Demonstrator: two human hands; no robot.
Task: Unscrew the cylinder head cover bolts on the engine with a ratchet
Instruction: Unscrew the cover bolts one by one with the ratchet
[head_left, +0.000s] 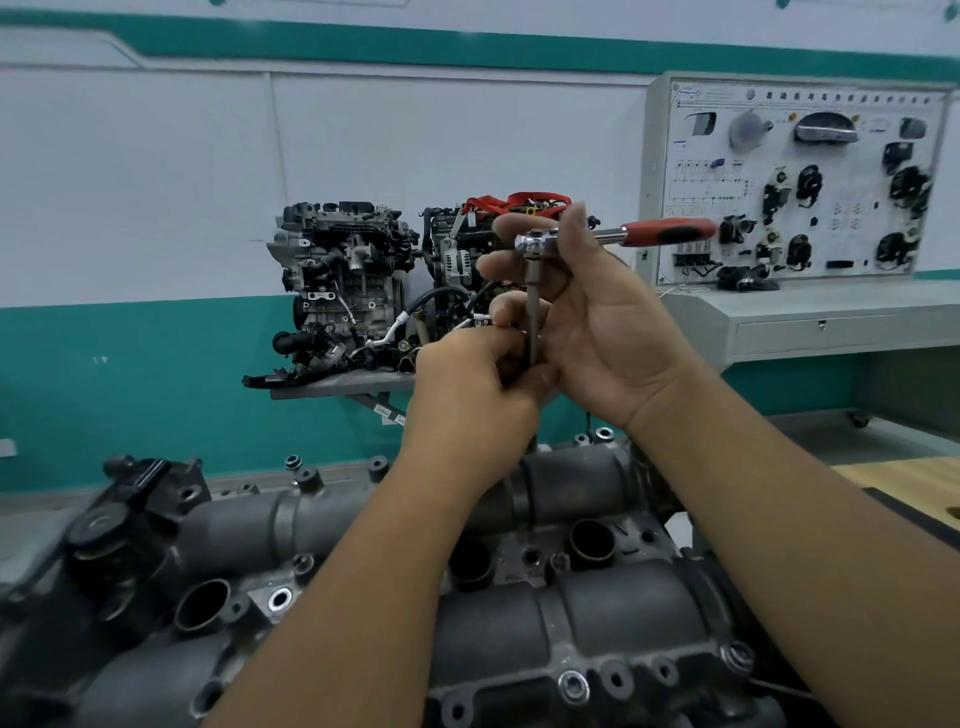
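**Ratchet held clear above cylinder head cover, both hands on tool**

Head view.

- Ratchet (540, 244): raised well above the engine, centre of frame. Chrome head at top, red handle (670, 231) pointing right, long extension bar (532, 312) hanging straight down from the head.
- Right hand (587, 322): palm toward the camera, fingers curled round the ratchet head and the upper extension, thumb up behind the head. Grip closed on the tool.
- Left hand (467, 384): just left of and below the right hand, touching it. Fingers pinched closed around the lower end of the extension bar; what sits on that end is hidden by the fingers.
- Cylinder head cover (519, 613): dark grey casting filling the near foreground, under both forearms. Open round wells along its middle.
- Bolts: one washered bolt (573, 686) seated at the near edge, another (737, 656) to its right; one bright empty hole (280, 598) near left.
- Two display engines (343, 280): far, on a grey shelf against the teal-and-white wall.
- Training board (800, 182): far right, upright on a grey surface (810, 317), with mounted black parts.
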